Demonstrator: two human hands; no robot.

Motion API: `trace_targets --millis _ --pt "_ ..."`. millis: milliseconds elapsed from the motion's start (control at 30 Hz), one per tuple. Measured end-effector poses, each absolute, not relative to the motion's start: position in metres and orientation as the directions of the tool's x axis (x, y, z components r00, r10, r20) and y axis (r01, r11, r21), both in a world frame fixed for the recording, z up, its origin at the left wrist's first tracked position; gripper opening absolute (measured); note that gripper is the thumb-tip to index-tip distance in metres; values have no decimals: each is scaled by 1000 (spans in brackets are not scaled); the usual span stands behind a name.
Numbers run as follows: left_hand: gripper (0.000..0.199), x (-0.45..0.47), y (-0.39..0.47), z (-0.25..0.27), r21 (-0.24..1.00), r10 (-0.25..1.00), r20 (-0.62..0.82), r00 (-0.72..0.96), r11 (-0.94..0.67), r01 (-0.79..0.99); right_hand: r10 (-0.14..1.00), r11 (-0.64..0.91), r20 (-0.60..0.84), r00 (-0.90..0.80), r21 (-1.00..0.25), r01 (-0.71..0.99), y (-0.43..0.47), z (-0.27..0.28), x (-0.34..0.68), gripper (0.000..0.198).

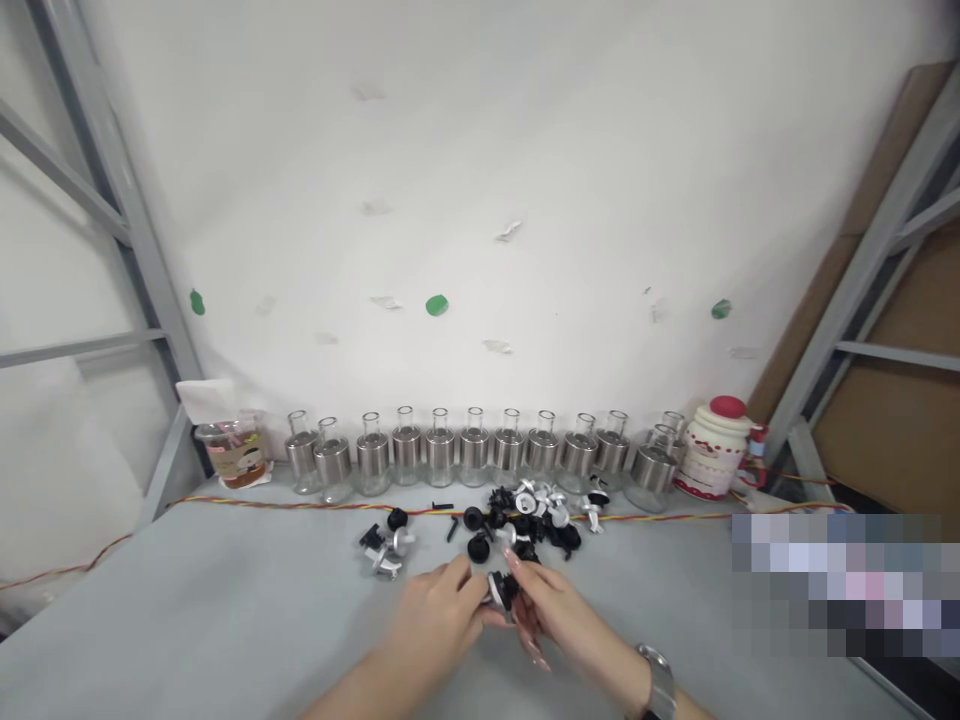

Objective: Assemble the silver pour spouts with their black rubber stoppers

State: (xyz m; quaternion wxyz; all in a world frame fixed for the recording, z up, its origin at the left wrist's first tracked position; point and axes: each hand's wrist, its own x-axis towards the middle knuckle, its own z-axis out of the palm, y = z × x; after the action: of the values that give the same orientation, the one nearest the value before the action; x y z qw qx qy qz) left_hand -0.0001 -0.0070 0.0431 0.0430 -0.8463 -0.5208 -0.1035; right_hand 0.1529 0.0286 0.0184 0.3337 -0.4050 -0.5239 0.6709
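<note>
In front of me, low in the view, my left hand (442, 612) pinches the silver side of a small black-and-silver bottle pourer cap (498, 590). My right hand (553, 604) closes on the black side of the same cap from the right, its lower fingers hanging partly extended. Fingers hide much of the cap. Just beyond the hands lies a pile of loose black and silver pourer parts (525, 510). A smaller cluster of such parts (386, 545) lies to the left, and two thin black lever pieces (452, 528) rest between the groups.
A row of several glass bottles with metal sleeves (439, 443) stands uncapped along the wall. A labelled jar (236, 455) is at the left end, a white-and-red mug (714, 450) at the right. A red-yellow twisted wire (300, 508) crosses the grey tabletop (247, 610). Metal frames flank both sides.
</note>
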Motion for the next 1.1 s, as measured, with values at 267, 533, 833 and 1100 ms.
trace_targets --millis 267,533,833,1100 --pt "15 0 -11 38 27 852 216 477 -494 869 885 -51 -72 -460 -997 58 23 29 157 45" --pt "15 0 -9 35 294 870 270 411 -481 826 913 -105 -119 -390 -993 57 33 19 158 51" --pt "12 -4 -6 26 -2 727 492 479 -549 836 861 -222 -200 -467 -975 8 33 16 156 52" --pt "18 -3 -10 32 167 748 488 449 -585 793 886 -210 -176 -429 -977 -34 28 17 153 53"
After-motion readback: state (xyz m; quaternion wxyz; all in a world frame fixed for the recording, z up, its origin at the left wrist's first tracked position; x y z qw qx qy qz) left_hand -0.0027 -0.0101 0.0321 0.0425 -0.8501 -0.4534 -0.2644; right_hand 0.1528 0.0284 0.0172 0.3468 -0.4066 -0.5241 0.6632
